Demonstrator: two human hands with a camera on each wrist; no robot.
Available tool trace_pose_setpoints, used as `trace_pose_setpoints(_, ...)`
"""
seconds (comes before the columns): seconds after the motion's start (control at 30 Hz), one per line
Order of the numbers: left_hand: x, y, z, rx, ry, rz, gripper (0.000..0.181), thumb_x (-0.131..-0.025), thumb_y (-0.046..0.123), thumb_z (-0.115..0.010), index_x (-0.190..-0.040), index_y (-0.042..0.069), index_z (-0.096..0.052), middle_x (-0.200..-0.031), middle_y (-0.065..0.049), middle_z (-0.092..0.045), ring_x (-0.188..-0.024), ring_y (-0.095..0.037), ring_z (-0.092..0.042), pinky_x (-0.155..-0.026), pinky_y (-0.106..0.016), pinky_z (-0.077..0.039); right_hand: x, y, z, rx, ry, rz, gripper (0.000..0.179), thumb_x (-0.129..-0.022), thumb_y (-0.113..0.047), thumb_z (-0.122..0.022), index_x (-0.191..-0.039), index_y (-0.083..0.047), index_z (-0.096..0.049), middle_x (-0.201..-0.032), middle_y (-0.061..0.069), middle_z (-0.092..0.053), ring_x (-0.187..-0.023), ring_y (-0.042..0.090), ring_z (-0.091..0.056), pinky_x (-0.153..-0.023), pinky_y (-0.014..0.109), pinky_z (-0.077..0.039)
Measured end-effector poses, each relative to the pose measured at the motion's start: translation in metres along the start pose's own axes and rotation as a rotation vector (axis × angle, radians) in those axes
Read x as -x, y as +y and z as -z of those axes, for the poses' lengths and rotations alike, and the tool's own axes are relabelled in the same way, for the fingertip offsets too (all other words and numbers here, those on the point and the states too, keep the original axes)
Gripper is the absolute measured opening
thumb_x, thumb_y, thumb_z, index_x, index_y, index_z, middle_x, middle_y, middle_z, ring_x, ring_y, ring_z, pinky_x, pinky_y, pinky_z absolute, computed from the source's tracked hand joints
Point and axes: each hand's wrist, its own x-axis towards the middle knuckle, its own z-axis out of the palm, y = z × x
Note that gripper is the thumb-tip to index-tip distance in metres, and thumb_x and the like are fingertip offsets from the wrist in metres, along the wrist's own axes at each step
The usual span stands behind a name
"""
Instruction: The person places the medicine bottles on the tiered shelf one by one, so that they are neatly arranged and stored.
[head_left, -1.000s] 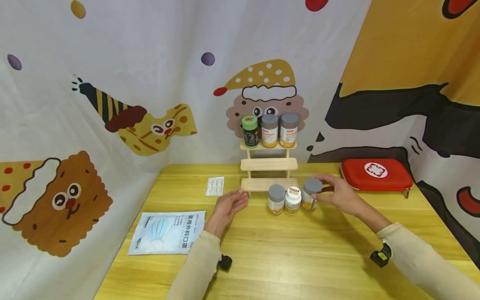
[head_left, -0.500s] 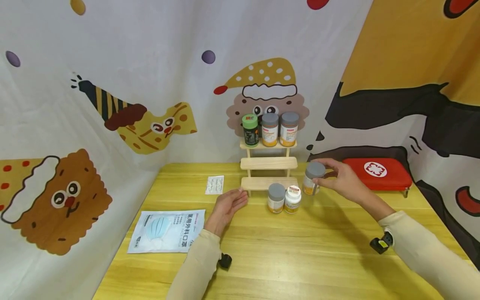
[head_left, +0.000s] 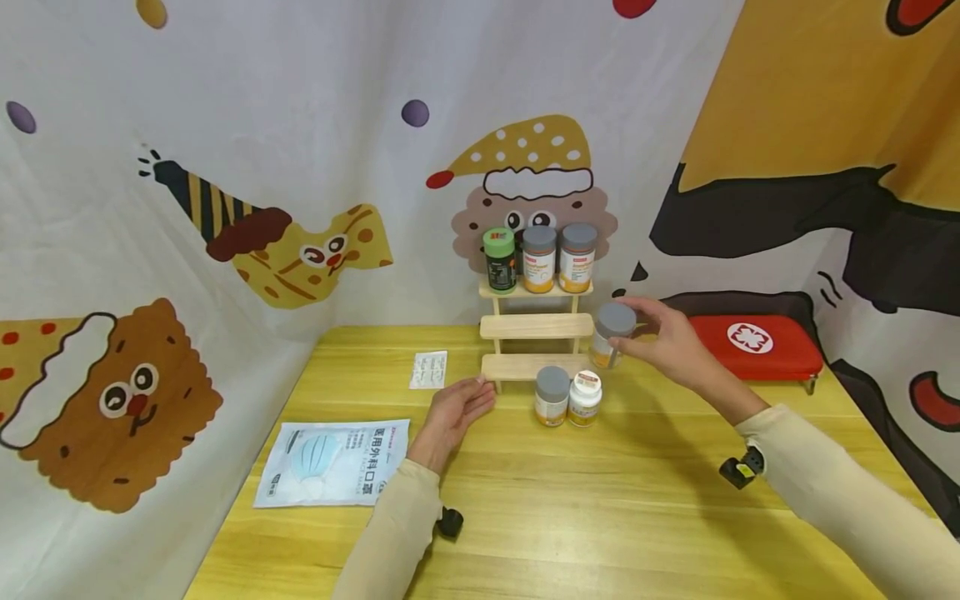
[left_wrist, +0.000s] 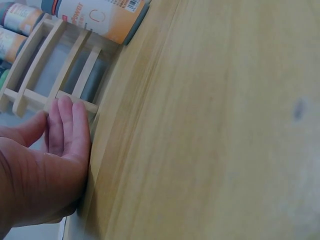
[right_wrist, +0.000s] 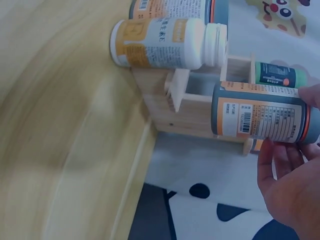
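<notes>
My right hand (head_left: 663,340) grips a grey-capped supplement bottle (head_left: 611,333) near its lid, beside the right end of a small three-step wooden rack (head_left: 537,326). In the right wrist view the held bottle (right_wrist: 257,114) shows its label and barcode, off the table. My left hand (head_left: 453,417) rests at the rack's lower left corner, fingers straight and fingertips at the bottom step, as the left wrist view shows the hand (left_wrist: 55,160) too. On the top step stand a green-capped bottle (head_left: 501,262) and two grey-capped bottles (head_left: 539,260).
Before the rack stand another grey-capped bottle (head_left: 552,397) and a white bottle (head_left: 585,400). A red first-aid case (head_left: 757,354) lies at the back right. To the left lie a mask packet (head_left: 330,464) and a small white printed sheet (head_left: 428,370). A printed curtain hangs behind.
My right hand has raised the grey-capped bottle from beside the white bottle, moved it back, then left toward the rack. My left hand stays at the rack's corner.
</notes>
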Motion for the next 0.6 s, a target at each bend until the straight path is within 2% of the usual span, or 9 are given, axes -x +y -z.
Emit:
trace_pose_setpoints(0.2,0.001,0.000,0.002,0.004,-0.011,0.002,0.042,-0.107,0.015,-0.064,-0.142,-0.008,-0.057,-0.119,-0.015,-0.078,-0.111,-0.024,-0.077,-0.106,-0.041,-0.063,-0.012,-0.009,-0.013,-0.012,0.020,-0.022,0.061,-0.093,-0.016,-0.083,-0.148,-0.008,-0.058,-0.130,0.014,-0.067,-0.098,0.013,-0.065,-0.082,0.011,-0.055)
trace_pose_setpoints(0.27,0.002,-0.001,0.003,0.001,-0.009,0.000,0.043,-0.107,0.015,-0.064,-0.143,-0.008,-0.056,-0.119,-0.016,-0.077,-0.112,-0.024,-0.077,-0.108,-0.041,-0.062,-0.016,-0.011,-0.019,-0.024,0.022,-0.001,0.060,-0.093,-0.016,-0.082,-0.148,-0.008,-0.058,-0.129,0.014,-0.067,-0.100,0.015,-0.064,-0.084,0.016,-0.057)
trace_pose_setpoints(0.4,0.003,-0.002,0.004,0.001,-0.008,0.006,0.043,-0.107,0.014,-0.063,-0.144,-0.008,-0.056,-0.120,-0.017,-0.076,-0.114,-0.026,-0.076,-0.109,-0.041,-0.062,-0.025,-0.014,-0.032,-0.043,0.038,0.035,0.060,-0.093,-0.014,-0.083,-0.147,-0.008,-0.059,-0.129,0.013,-0.067,-0.107,0.011,-0.060,-0.091,0.030,-0.061)
trace_pose_setpoints(0.5,0.003,-0.001,0.002,0.002,-0.010,0.009,0.043,-0.108,0.014,-0.063,-0.144,-0.008,-0.056,-0.118,-0.015,-0.077,-0.113,-0.025,-0.076,-0.108,-0.041,-0.062,-0.031,-0.016,-0.040,-0.061,0.043,0.050,0.060,-0.093,-0.013,-0.082,-0.147,-0.006,-0.058,-0.130,0.013,-0.066,-0.111,0.009,-0.058,-0.094,0.041,-0.060)
trace_pose_setpoints(0.6,0.001,-0.001,0.000,0.003,-0.010,0.011,0.043,-0.107,0.014,-0.063,-0.144,-0.008,-0.056,-0.115,-0.013,-0.078,-0.110,-0.023,-0.077,-0.107,-0.040,-0.063,-0.038,-0.020,-0.046,-0.091,0.027,0.055,0.060,-0.094,-0.014,-0.081,-0.148,-0.005,-0.056,-0.131,0.014,-0.065,-0.113,0.013,-0.058,-0.098,0.048,-0.058)
